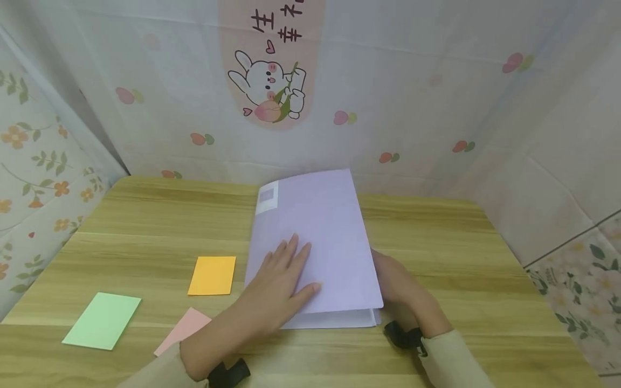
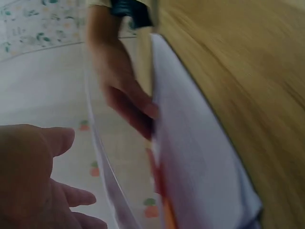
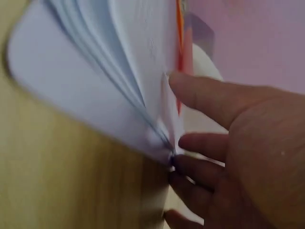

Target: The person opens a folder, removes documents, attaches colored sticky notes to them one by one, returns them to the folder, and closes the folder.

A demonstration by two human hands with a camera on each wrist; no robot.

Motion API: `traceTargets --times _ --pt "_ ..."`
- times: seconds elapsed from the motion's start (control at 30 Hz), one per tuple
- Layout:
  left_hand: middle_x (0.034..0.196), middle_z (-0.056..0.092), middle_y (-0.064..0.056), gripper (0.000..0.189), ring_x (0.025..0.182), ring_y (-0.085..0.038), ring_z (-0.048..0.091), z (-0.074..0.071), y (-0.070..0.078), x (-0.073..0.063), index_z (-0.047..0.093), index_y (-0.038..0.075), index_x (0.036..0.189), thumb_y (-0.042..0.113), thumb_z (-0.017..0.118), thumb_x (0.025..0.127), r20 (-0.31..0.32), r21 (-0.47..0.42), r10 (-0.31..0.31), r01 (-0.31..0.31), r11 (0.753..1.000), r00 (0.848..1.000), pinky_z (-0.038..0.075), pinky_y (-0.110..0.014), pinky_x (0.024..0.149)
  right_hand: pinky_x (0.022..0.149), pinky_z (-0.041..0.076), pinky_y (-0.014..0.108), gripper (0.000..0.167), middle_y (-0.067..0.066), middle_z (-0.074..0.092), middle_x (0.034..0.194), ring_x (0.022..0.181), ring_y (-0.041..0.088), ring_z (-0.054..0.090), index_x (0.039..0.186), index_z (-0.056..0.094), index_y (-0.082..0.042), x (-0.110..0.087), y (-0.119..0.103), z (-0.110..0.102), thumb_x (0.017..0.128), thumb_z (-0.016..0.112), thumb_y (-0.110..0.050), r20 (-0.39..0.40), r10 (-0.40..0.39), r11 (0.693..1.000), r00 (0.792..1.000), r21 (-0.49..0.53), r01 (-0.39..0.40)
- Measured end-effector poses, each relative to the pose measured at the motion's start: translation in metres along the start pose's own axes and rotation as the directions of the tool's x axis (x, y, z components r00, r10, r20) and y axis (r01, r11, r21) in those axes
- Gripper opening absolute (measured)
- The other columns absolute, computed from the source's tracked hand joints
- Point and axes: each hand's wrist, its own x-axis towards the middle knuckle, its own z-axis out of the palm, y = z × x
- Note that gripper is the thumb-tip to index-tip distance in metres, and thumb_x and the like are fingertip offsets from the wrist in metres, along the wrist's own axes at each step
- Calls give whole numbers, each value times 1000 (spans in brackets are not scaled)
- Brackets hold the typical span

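A light purple folder (image 1: 317, 237) with a white label at its upper left lies on the table, its top cover slightly raised along the right and front edges. My left hand (image 1: 278, 285) rests on the cover with fingers extended and spread. At the folder's right edge is my right hand (image 1: 395, 277), its fingers partly hidden by the cover. In the right wrist view, the right hand (image 3: 228, 129) holds the folder at its edge, thumb against a white inner sheet (image 3: 147, 57) and fingers along the edge. Something orange-red (image 3: 180, 52) shows inside the folder.
On the wooden table (image 1: 436, 242), left of the folder, lie an orange paper square (image 1: 212, 276), a green one (image 1: 103, 321) and a pink one (image 1: 181, 330), partly behind the left forearm. A printed white curtain (image 1: 412, 108) hangs along the table's back edge.
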Motion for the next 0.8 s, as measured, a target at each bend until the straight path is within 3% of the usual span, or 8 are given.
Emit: traceTargets --times 0.17,0.37,0.6,0.8 --pt "169 11 -22 72 157 -44 8 11 -13 8 28 6 159 47 50 104 31 51 -31 29 998 999 11 -64 125 112 44 56 55 18 59 145 134 39 56 151 45 -4 2 9 -5 101 59 -21 47 27 1000 999 2 -27" --pt "170 9 -19 73 159 -40 4 21 -20 11 27 8 160 49 49 103 66 148 -28 18 989 997 7 -63 126 111 44 58 44 24 56 146 135 43 54 147 48 3 2 16 -10 105 48 -8 -19 55 998 998 -10 -55" --pt "170 7 -20 75 158 -41 2 30 -20 12 25 7 161 49 49 103 102 217 -31 8 976 994 3 -63 126 117 37 57 53 25 45 155 144 41 44 152 41 1 1 9 -7 107 50 -26 -14 77 996 997 35 -77" --pt "170 6 -20 76 158 -42 1 35 -21 13 25 7 161 51 48 103 125 245 -39 7 969 991 3 -63 126 119 34 56 56 25 42 157 146 41 41 151 44 1 1 -1 0 105 54 -29 18 49 999 999 -19 -49"
